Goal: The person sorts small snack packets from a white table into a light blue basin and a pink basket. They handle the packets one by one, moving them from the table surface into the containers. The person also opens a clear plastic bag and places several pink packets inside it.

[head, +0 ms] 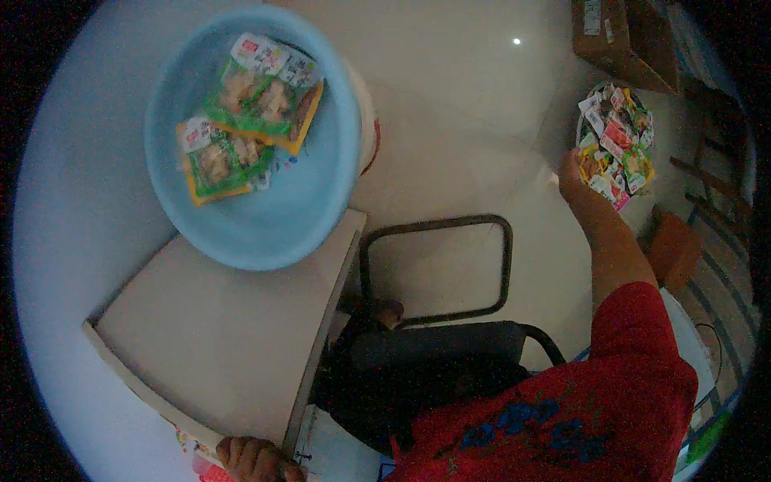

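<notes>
My left hand (pixel 259 459) rests with curled fingers over the raised edge of a pale tabletop (pixel 223 337), at the bottom of the view. My right arm stretches out to the upper right, and my right hand (pixel 569 172) is at the near side of a heap of food packets (pixel 615 144) in a container; its fingers are mostly hidden, so its grip cannot be told. A light blue plastic basin (pixel 259 235) stands beyond the table's far end. Several clear-fronted food packets (pixel 265 90) with green and yellow edges lie inside it.
An open cardboard box (pixel 608 36) stands behind the packet heap. A metal tube frame (pixel 437 223) and a dark padded seat (pixel 440 343) are beside the table. Under the basin is a pale bucket (pixel 360 108). A brown block-like object (pixel 674 247) lies right of my forearm.
</notes>
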### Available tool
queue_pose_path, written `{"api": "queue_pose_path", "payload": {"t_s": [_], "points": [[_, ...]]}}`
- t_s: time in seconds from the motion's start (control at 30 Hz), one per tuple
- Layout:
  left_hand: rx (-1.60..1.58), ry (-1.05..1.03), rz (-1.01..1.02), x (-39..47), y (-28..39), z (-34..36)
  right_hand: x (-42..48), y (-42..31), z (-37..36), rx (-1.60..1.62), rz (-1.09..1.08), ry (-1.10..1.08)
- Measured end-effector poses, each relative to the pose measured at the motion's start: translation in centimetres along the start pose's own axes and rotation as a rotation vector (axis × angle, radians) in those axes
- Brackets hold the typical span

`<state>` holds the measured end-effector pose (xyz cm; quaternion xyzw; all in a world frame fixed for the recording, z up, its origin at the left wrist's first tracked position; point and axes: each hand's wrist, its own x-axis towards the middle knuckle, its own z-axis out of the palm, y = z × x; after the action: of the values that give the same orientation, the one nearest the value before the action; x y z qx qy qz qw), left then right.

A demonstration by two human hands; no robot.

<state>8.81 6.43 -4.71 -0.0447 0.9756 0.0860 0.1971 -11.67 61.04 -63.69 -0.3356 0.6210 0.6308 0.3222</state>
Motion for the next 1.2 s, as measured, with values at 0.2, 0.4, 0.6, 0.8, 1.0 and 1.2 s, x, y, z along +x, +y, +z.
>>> {"api": "queue_pose_path", "payload": {"t_s": [0.2,0.4,0.6,0.8,1.0,1.2], "points": [[-0.011,-0.01,-0.009,-0.6,4.9,-2.8,-0.1,3.0,-3.3,0.154,-0.244,-0.034],[-0.009,0.004,-0.007,-2.0,10.0,-5.7,-8.4,8.0,-20.1,0.222,-0.3,0.259],[-0.051,0.059,0.022,-4.6,13.8,-8.3,-17.0,8.9,-21.5,0.454,-0.251,0.69],[-0.082,0.083,0.018,-6.3,18.0,-10.2,-24.7,14.0,-15.3,1.294,-0.23,1.054],[-0.094,0.069,0.014,-6.6,19.6,-11.4,-25.6,11.0,2.0,1.697,0.657,0.79],[-0.084,0.046,-0.002,-6.5,20.2,-12.2,-25.6,1.6,13.5,1.381,0.127,-0.173]]}}
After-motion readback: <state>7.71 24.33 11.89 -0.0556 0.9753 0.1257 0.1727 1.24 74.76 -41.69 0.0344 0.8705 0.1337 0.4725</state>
